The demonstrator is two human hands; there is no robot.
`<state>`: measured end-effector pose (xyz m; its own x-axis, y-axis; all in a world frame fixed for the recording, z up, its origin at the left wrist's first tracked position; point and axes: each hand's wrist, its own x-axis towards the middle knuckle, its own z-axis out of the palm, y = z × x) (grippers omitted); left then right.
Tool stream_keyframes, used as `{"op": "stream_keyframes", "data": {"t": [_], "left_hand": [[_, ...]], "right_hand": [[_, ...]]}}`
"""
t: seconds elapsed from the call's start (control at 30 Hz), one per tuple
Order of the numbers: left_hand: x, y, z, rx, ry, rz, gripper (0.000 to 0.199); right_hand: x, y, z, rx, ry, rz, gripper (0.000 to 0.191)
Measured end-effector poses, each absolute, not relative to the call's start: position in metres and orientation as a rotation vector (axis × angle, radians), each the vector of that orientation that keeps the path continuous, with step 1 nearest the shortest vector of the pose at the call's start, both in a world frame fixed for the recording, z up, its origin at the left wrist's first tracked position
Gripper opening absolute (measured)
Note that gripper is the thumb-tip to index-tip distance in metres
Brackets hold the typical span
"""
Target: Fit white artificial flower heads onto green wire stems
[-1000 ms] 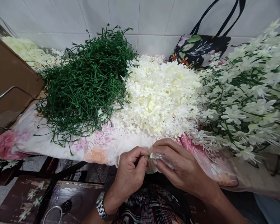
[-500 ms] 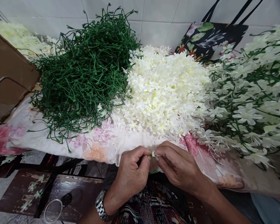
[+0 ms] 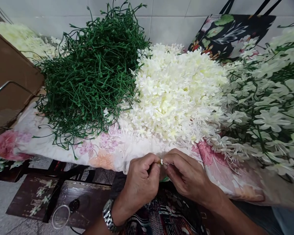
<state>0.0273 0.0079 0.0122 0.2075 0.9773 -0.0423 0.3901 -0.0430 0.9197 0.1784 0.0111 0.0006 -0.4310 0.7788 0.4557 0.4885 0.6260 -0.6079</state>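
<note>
Both hands meet at the front edge of the flowered cloth (image 3: 134, 148). My left hand (image 3: 144, 178), with a metal watch at the wrist, pinches a small white flower piece (image 3: 161, 162) between thumb and forefinger. From the other side, my right hand (image 3: 183, 173) is closed on fine white threads beside that piece. Beyond the hands lies a heap of loose white blossoms (image 3: 176, 94). To its left stands a tall pile of green stems (image 3: 93, 75). Finished-looking white flowers on green stems (image 3: 271, 119) fill the right side.
A cardboard box (image 3: 12, 71) borders the left side, with more pale blossoms (image 3: 24, 39) behind it. At the back right a black floral bag (image 3: 232, 36) leans against the tiled wall. Below the cloth are dark wooden stools (image 3: 88, 195) and a clear plastic cup (image 3: 60, 217).
The view has shifted slightly, so the piles and bag sit a little differently in the picture. Both hands keep nearly the same pose around the small flower piece.
</note>
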Motion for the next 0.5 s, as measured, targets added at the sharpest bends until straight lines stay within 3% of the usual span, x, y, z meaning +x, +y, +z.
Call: {"op": "stream_keyframes", "data": {"t": [0.23, 0.5], "left_hand": [[0.026, 0.006, 0.012, 1.426, 1.261, 0.930, 0.015], [0.022, -0.006, 0.004, 1.374, 1.355, 1.311, 0.010]], "right_hand": [[0.180, 0.011, 0.006, -0.992, -2.064, 0.467, 0.011], [0.174, -0.009, 0.032, -1.050, -1.860, 0.637, 0.011]]}}
